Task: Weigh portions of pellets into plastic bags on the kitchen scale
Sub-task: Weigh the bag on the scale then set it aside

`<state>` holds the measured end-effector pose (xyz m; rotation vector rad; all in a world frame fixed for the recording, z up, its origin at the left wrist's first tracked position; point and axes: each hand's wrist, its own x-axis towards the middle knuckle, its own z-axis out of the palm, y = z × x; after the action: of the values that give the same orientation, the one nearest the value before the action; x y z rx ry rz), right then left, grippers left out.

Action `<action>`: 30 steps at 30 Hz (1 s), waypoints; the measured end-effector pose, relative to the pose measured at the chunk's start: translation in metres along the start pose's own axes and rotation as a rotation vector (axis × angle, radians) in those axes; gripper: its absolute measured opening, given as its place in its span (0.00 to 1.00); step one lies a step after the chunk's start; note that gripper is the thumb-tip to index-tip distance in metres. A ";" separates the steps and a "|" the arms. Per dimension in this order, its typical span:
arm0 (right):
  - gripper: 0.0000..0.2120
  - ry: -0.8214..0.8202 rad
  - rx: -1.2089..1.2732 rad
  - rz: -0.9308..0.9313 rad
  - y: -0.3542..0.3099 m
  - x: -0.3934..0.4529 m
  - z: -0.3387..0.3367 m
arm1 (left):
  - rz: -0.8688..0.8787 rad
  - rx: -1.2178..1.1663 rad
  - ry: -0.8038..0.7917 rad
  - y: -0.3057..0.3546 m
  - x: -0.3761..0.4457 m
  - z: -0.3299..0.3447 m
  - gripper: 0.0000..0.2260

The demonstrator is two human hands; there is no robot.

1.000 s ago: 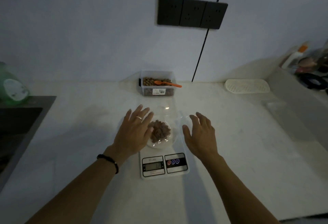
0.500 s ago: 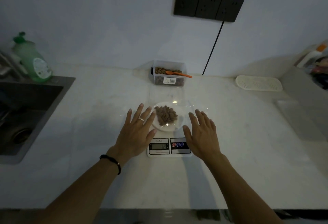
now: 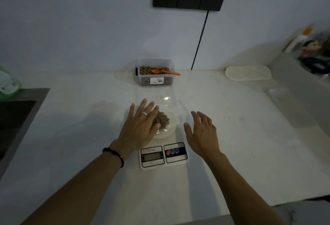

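Note:
A white kitchen scale (image 3: 163,155) sits on the pale counter in front of me. On its round platform lies a clear plastic bag (image 3: 169,103) holding a heap of brown pellets (image 3: 163,120). My left hand (image 3: 141,125) lies flat with straight fingers over the left side of the bag and partly covers the pellets. My right hand (image 3: 202,133) hovers spread to the right of the platform, holding nothing. Behind the scale stands a clear tub of pellets (image 3: 155,72) with an orange scoop (image 3: 165,72) resting in it.
A dark sink (image 3: 16,117) is set into the counter at the left, with a green bottle (image 3: 7,85) behind it. A white perforated tray (image 3: 248,72) lies at the back right. Bottles and clutter (image 3: 310,46) fill the right ledge. The counter's front edge runs below my arms.
My left hand has slid to the right onto the bag and over the pellets. The right hand stays spread beside the scale. The camera has shifted.

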<state>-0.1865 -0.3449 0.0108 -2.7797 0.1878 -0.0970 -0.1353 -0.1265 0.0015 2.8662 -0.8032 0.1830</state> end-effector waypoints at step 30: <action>0.18 0.014 0.871 0.520 0.016 0.068 -0.001 | 0.022 -0.467 -0.142 0.027 0.136 0.009 0.23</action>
<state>-0.1217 -0.3696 0.0090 -1.8009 0.6790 -0.0475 -0.0334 -0.2200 0.0180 2.4482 -0.7795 -0.1862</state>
